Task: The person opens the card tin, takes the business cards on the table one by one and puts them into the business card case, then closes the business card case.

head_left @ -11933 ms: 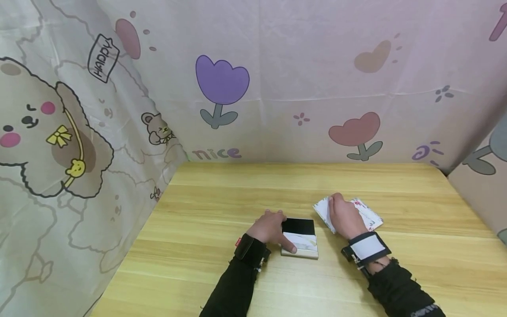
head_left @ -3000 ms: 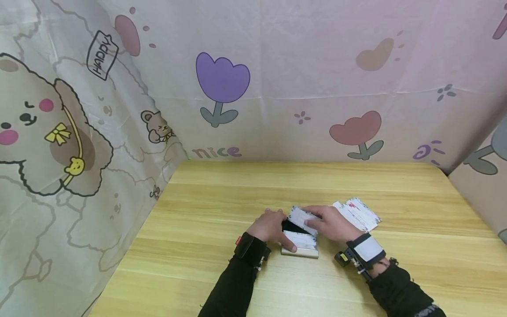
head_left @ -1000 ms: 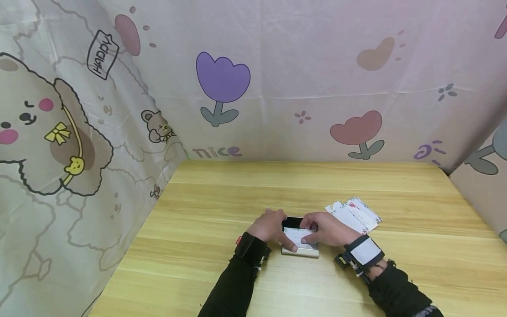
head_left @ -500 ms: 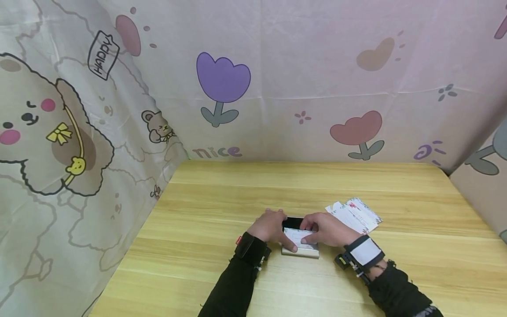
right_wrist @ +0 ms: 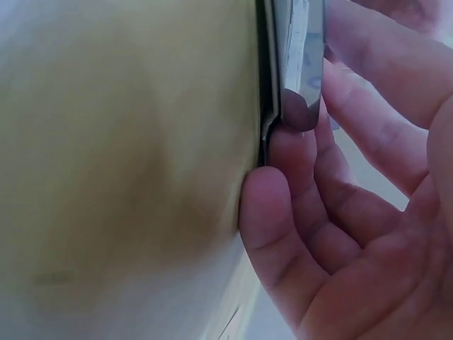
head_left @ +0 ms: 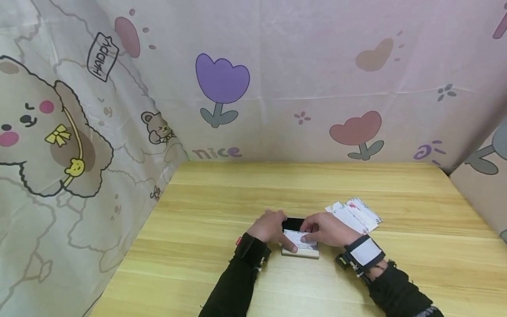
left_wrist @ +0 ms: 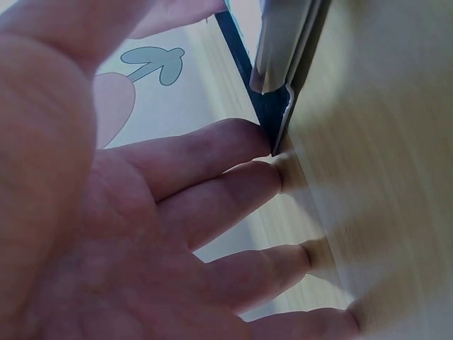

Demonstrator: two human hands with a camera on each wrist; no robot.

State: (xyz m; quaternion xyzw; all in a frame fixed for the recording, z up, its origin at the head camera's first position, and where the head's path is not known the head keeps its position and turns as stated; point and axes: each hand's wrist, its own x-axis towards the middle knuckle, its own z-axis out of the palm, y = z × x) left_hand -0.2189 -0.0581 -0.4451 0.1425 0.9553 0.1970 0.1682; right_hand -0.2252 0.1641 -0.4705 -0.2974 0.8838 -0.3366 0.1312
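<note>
A silver business card case (head_left: 299,254) lies on the table with its black-lined lid (head_left: 293,223) folded back. White cards (head_left: 297,237) sit inside its tray. My left hand (head_left: 269,226) holds the case from the left, thumb across the near part and index finger at the far corner. In the left wrist view, that index fingertip touches the case's corner (left_wrist: 283,117) while the other fingers rest on the table. My right hand (head_left: 330,229) grips the right side, thumb on the cards. The right wrist view shows its curled fingers against the case edge (right_wrist: 301,117).
Several loose white cards (head_left: 356,215) with floral edges lie fanned out beyond my right hand. Pale wood tabletop (head_left: 206,193) surrounds the case. A printed cloth (head_left: 277,88) hangs behind and to the sides.
My right hand went from the loose cards to the case, carrying a card that no longer shows tilted above it. Lately the cards slid slightly toward me. My left hand stayed put.
</note>
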